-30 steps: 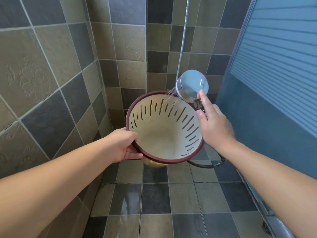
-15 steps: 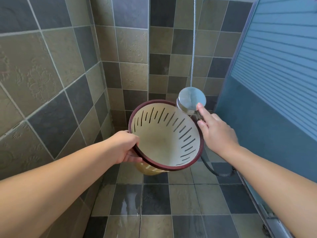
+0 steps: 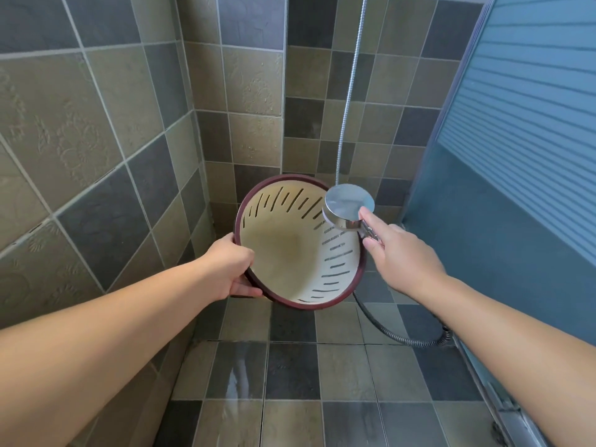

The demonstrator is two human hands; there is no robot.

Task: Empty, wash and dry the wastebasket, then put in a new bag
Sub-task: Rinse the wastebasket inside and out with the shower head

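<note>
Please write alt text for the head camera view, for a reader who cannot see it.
In a tiled shower, the left hand grips the rim of a tilted, slotted cream wastebasket while the right hand holds a chrome shower head over its opening. Its hose loops above the wet floor.

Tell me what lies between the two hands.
The tilted wastebasket: the left hand grips its near-left rim, the right hand holds the shower head over its right rim. Head view.

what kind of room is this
Most likely a bathroom shower stall: tiled walls and wet floor tiles, a handheld shower head on a metal hose, and a frosted sliding door on the right.
</note>
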